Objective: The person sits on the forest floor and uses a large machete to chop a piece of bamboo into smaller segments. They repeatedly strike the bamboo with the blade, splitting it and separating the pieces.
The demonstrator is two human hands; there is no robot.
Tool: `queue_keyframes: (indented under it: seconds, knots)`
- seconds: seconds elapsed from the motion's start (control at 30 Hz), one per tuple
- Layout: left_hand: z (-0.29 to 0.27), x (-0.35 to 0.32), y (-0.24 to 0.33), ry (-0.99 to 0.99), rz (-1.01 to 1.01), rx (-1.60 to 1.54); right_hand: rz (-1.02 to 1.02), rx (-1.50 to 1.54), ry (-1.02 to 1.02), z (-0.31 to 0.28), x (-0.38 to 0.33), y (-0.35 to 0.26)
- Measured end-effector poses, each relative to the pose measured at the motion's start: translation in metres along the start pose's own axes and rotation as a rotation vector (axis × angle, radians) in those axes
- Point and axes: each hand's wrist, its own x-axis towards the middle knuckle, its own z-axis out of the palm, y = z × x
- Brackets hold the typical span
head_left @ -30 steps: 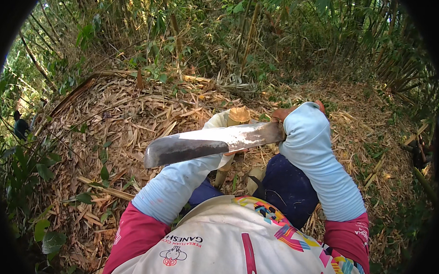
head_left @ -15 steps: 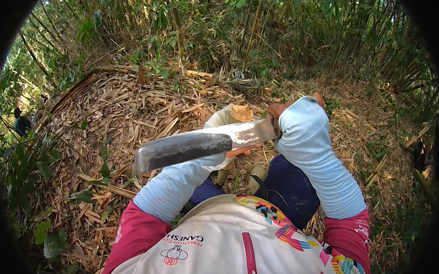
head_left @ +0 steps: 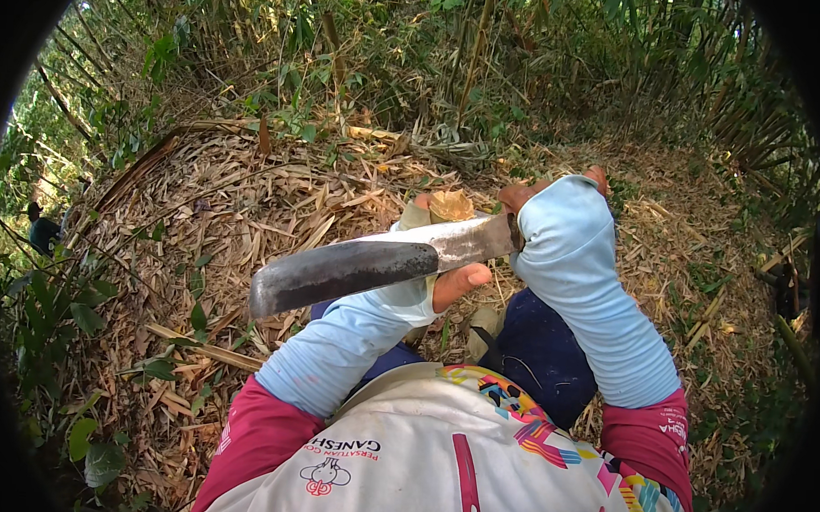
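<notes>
A broad machete [head_left: 337,271] lies across the middle of the view, its dark, blunt-ended blade pointing left. My right hand [head_left: 528,195] is closed around its handle end, which the hand and the pale blue sleeve mostly hide. Beneath the blade is my left hand [head_left: 459,285], its thumb stretched out and a fingertip showing beyond the far edge. The blade covers its palm and most of its fingers. A tan, rough-edged piece [head_left: 451,206] shows just past the blade; whether the left hand touches it I cannot tell.
Dry bamboo leaves [head_left: 204,213] cover the ground. Bamboo stems and undergrowth [head_left: 380,65] stand at the far side, with green leafy plants [head_left: 83,317] at the left. A split stick [head_left: 204,346] lies near my left arm. A dark-clad person [head_left: 42,230] is at the far left.
My left hand has shifted slightly right under the blade, and its thumb and a fingertip now show more. The machete has tilted a little; my right hand has hardly moved.
</notes>
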Motion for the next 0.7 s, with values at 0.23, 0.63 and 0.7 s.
queue_keyframes:
  seconds: [0.23, 0.63, 0.7]
  knots:
    - [0.004, 0.006, -0.009, 0.08, 0.03, 0.042, -0.012, -0.095, -0.158, 0.0, 0.016, -0.003]
    - [-0.01, 0.002, -0.046, 0.08, 0.085, 0.527, 0.072, -0.006, -0.224, 0.012, 0.021, 0.008]
    - [-0.011, -0.002, -0.054, 0.078, 0.148, 0.773, 0.026, -0.072, -0.173, 0.019, 0.018, 0.009]
